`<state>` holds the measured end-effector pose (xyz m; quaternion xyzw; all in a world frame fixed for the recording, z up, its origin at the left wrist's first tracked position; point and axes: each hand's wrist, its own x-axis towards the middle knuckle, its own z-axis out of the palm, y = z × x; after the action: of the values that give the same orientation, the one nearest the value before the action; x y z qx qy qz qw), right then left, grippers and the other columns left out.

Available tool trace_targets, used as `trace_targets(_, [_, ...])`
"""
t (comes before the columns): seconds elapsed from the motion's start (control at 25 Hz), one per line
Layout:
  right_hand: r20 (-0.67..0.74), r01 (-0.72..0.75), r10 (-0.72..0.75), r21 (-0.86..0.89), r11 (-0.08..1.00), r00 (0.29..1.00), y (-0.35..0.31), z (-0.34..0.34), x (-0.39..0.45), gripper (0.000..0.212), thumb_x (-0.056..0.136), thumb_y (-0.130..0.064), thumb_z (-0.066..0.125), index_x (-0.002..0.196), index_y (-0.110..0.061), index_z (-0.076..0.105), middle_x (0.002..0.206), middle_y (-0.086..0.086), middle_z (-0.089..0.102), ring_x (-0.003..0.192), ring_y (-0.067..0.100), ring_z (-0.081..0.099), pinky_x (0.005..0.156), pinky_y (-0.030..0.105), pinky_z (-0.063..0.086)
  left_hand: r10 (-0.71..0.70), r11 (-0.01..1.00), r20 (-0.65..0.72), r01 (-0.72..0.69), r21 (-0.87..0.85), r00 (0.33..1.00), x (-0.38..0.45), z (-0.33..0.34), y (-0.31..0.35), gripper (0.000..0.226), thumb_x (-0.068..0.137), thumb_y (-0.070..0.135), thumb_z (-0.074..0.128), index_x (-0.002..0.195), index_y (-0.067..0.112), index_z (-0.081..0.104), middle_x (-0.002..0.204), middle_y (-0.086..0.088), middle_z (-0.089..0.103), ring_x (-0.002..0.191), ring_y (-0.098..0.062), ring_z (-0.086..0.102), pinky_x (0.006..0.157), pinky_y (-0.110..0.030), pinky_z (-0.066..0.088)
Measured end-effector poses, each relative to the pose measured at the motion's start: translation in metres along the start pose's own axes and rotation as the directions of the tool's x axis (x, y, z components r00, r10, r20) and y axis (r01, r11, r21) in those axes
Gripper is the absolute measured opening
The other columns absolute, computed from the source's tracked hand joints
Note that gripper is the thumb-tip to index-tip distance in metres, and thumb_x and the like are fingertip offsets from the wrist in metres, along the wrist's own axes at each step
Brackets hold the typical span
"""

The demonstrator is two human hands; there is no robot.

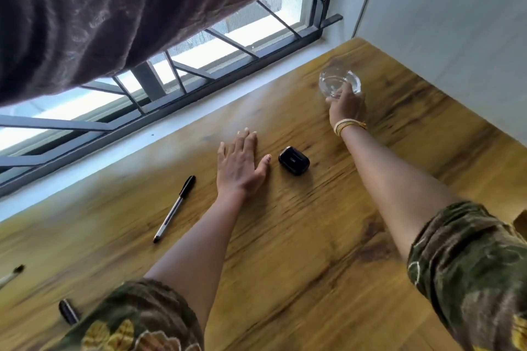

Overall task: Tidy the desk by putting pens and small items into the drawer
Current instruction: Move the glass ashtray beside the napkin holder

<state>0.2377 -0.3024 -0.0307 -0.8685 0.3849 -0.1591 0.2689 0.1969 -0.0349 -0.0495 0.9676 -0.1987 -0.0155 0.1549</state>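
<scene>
Left hand (241,164) lies flat, fingers straight, on the counter (299,236); black earbud case (294,160) sits just beside its thumb, pen (174,208) on its other side. Right hand (343,104) grips a glass bowl (335,83). Drawer not visible. Advice: pinch the case across its short sides.

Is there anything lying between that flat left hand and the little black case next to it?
Nothing visible. The left hand lies flat on the desk with its thumb pointing toward the black case, and only bare wood shows in the gap between them. The pen lies on the hand's other side, out of the way.
</scene>
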Motion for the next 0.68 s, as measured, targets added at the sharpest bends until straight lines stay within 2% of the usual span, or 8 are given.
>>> trace_targets(0.12, [-0.006,0.240,-0.240,0.024,0.970,0.971,-0.005,-0.014,-0.036,0.023,0.090,-0.020,0.061,0.109,-0.007,0.058,0.108,0.027,0.063,0.099,0.038,0.061,0.070,0.034,0.045,0.029,0.997,0.002,-0.029,-0.075,1.000,-0.004,-0.007,-0.005,0.058,0.095,0.048,0.046,0.147,0.024,0.037,0.157,0.001,0.031,0.144,-0.021,0.029,0.121,-0.041,0.011])
trace_targets(0.2, [0.046,0.376,-0.378,0.049,0.925,0.924,-0.015,-0.025,-0.067,0.038,0.086,-0.020,0.067,0.118,-0.003,0.057,0.106,0.028,0.065,0.100,0.040,0.060,0.076,0.039,0.049,-0.062,0.940,0.080,0.085,-0.331,0.995,-0.006,-0.019,-0.005,0.045,0.097,0.036,0.050,0.139,0.018,0.051,0.149,-0.003,0.044,0.138,-0.023,0.038,0.116,-0.035,0.023])
trace_targets(0.24, [0.082,0.418,-0.423,0.067,0.906,0.902,-0.021,-0.031,-0.084,0.041,0.084,-0.021,0.068,0.119,-0.002,0.057,0.106,0.029,0.064,0.100,0.041,0.060,0.077,0.040,0.049,-0.159,0.798,0.157,0.220,-0.560,0.975,-0.008,-0.032,-0.003,0.040,0.099,0.030,0.049,0.134,0.013,0.055,0.139,-0.008,0.052,0.132,-0.025,0.045,0.108,-0.032,0.033])
trace_targets(0.32, [0.146,0.510,-0.516,0.079,0.857,0.844,-0.029,-0.038,-0.116,0.042,0.082,-0.022,0.070,0.118,-0.004,0.058,0.106,0.029,0.062,0.097,0.041,0.060,0.077,0.040,0.050,-0.251,0.335,0.345,0.415,-0.846,0.905,-0.015,-0.058,0.001,0.040,0.102,0.029,0.043,0.135,0.007,0.052,0.121,-0.015,0.057,0.116,-0.030,0.055,0.086,-0.029,0.047])
trace_targets(0.36, [0.173,0.559,-0.566,0.094,0.824,0.806,-0.032,-0.040,-0.134,0.041,0.081,-0.021,0.071,0.116,-0.004,0.059,0.105,0.030,0.062,0.094,0.041,0.061,0.075,0.040,0.050,-0.233,0.167,0.411,0.453,-0.876,0.881,-0.025,-0.070,0.000,0.044,0.102,0.035,0.042,0.137,0.009,0.047,0.118,-0.017,0.056,0.110,-0.032,0.057,0.081,-0.031,0.049])
trace_targets(0.44, [0.231,0.665,-0.674,0.129,0.736,0.701,-0.039,-0.043,-0.176,0.037,0.079,-0.020,0.074,0.109,-0.005,0.060,0.099,0.028,0.063,0.088,0.040,0.063,0.073,0.039,0.050,-0.159,-0.026,0.480,0.482,-0.876,0.863,-0.053,-0.086,-0.009,0.050,0.097,0.048,0.045,0.136,0.016,0.040,0.117,-0.019,0.057,0.107,-0.037,0.061,0.084,-0.039,0.055])
trace_targets(0.56, [0.337,0.780,-0.772,0.148,0.609,0.539,-0.057,-0.045,-0.237,0.033,0.079,-0.019,0.074,0.107,-0.007,0.061,0.098,0.022,0.060,0.083,0.033,0.062,0.071,0.033,0.048,-0.189,-0.115,0.413,0.398,-0.910,0.891,-0.100,-0.095,-0.032,0.040,0.097,0.032,0.052,0.131,0.012,0.047,0.106,-0.015,0.064,0.089,-0.026,0.068,0.074,-0.033,0.060])
trace_targets(0.68, [0.374,0.776,-0.805,0.272,0.570,0.460,-0.080,-0.045,-0.292,0.032,0.078,-0.015,0.073,0.107,-0.008,0.062,0.096,0.013,0.053,0.073,0.025,0.061,0.067,0.034,0.054,-0.351,-0.127,0.353,0.329,-0.936,0.867,-0.146,-0.113,-0.062,0.029,0.090,0.000,0.052,0.118,0.005,0.058,0.086,-0.010,0.070,0.067,-0.018,0.070,0.059,-0.029,0.060])
